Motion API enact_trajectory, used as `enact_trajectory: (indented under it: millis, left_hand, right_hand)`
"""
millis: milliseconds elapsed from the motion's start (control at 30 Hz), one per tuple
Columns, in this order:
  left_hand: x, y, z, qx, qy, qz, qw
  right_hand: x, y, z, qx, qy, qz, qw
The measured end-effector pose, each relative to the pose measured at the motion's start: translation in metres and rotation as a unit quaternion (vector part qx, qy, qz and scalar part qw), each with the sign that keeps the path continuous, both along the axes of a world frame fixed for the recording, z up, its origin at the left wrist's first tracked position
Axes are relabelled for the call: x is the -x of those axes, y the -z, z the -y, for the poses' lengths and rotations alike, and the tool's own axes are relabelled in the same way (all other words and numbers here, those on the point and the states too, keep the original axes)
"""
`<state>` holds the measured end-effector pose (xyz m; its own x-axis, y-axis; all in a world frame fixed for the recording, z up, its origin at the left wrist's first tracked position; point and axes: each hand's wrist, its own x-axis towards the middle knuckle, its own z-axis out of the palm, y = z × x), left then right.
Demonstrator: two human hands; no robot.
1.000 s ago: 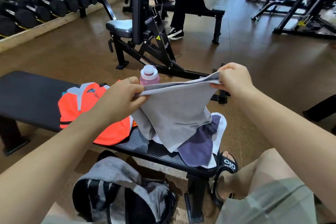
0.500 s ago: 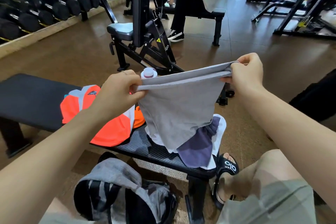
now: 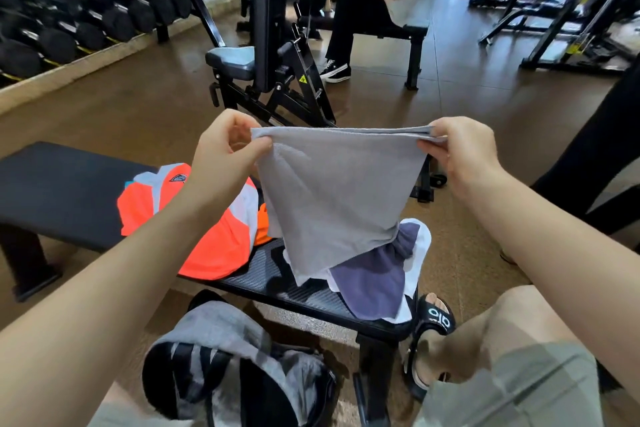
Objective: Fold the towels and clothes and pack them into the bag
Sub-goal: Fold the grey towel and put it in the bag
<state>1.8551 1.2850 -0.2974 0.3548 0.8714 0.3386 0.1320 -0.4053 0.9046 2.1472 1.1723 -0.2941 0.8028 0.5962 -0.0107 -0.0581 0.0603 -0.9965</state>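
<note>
A grey towel, doubled over, hangs in the air above the black bench. My left hand pinches its top left corner and my right hand pinches the top right corner, so the top edge runs taut and level. Its lower tip drapes onto a dark purple cloth lying over a white cloth at the bench's right end. An orange and grey shirt lies on the bench under my left forearm. A grey and black bag sits on the floor in front of the bench.
My knee and a foot in a black sandal are at the lower right. A black weight machine stands behind the bench. A person sits on another bench further back. A dumbbell rack lines the left wall.
Both hands have risen and drawn apart, pulling the towel's top edge straight and level. The pink bottle that stood behind the towel is now hidden by it.
</note>
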Motion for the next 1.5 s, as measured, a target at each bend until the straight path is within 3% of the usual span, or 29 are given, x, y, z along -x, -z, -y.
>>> enact_trajectory:
  millis: [133, 200, 400, 567, 633, 733, 767, 833, 933, 1000, 1233, 1400, 1500]
  left_hand:
    - [0.003, 0.002, -0.012, 0.045, -0.049, 0.002, 0.998]
    - [0.006, 0.002, -0.016, 0.059, -0.053, 0.004, 0.997]
    - [0.014, -0.003, -0.019, 0.097, -0.046, 0.063, 0.992]
    - [0.015, -0.013, -0.021, 0.082, -0.027, 0.112, 0.99]
    - [0.01, -0.01, -0.019, 0.045, -0.025, 0.062, 0.997]
    - [0.0, -0.005, -0.008, 0.019, 0.018, 0.028, 0.999]
    - [-0.004, -0.004, -0.004, 0.015, 0.041, 0.023, 0.999]
    - [-0.013, -0.003, 0.007, 0.004, 0.084, 0.008, 0.996]
    - [-0.025, 0.0, 0.017, 0.005, 0.133, -0.002, 0.991]
    - [-0.027, 0.001, 0.021, 0.014, 0.162, -0.001, 0.987]
    - [-0.025, 0.014, 0.026, -0.002, 0.187, -0.022, 0.982]
    - [-0.021, 0.033, 0.031, -0.048, 0.17, -0.091, 0.98]
    - [-0.021, 0.039, 0.032, -0.069, 0.151, -0.087, 0.982]
  right_hand:
    - [0.007, 0.002, 0.008, 0.128, -0.068, 0.199, 0.969]
    - [0.008, -0.002, 0.011, 0.143, -0.087, 0.248, 0.954]
    - [0.008, -0.012, 0.014, 0.117, -0.14, 0.269, 0.946]
    - [0.004, -0.019, 0.013, 0.032, -0.022, 0.291, 0.956]
    - [-0.001, -0.011, 0.007, 0.143, -0.048, 0.313, 0.938]
    - [0.003, -0.005, 0.007, 0.33, -0.095, 0.376, 0.861]
    - [0.008, -0.006, 0.007, 0.329, -0.107, 0.411, 0.843]
    - [0.031, -0.014, 0.009, 0.237, -0.186, 0.425, 0.854]
    - [0.073, -0.023, 0.01, 0.113, -0.354, 0.299, 0.879]
    - [0.088, -0.021, 0.007, 0.086, -0.398, 0.242, 0.881]
    - [0.086, -0.005, -0.002, 0.066, -0.371, 0.287, 0.881]
    - [0.081, -0.004, -0.004, 0.047, -0.306, 0.306, 0.9]
    - [0.076, -0.005, -0.001, 0.066, -0.292, 0.379, 0.876]
